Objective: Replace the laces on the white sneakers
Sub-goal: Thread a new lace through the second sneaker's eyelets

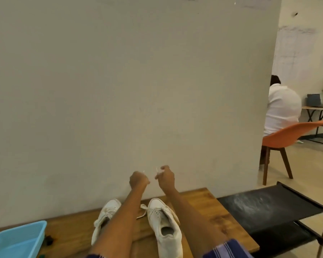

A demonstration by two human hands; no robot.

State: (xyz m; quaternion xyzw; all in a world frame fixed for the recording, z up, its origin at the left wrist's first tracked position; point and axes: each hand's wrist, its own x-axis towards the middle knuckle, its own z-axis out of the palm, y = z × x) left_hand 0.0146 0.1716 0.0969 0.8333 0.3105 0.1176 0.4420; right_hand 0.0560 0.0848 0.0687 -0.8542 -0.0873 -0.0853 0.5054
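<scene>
My left hand (138,180) is curled into a fist with a thin white lace tip (143,171) poking out at its 1 o'clock; my right hand (166,178) has its fingers (159,175) bent, pinching a second pale lace tip (157,170) that stands up at its 11 o'clock. Both hands are raised above the counter in front of a plain matte grey wall (119,81). Below them, two white canvas sneakers sit on the brown wood-grain counter (203,207), toes toward the wall. My left forearm crosses over the left sneaker (105,215) and hides much of it; the right sneaker (166,226) shows its open mouth, with a flat white lace (143,209) lying loose at its 10 o'clock. A light blue plastic tub (17,241) sits at the counter's 8 o'clock. At 3 o'clock stands a black fabric rack (268,203); beyond it, a person in a white shirt (282,108) sits on an orange moulded chair (291,135).
</scene>
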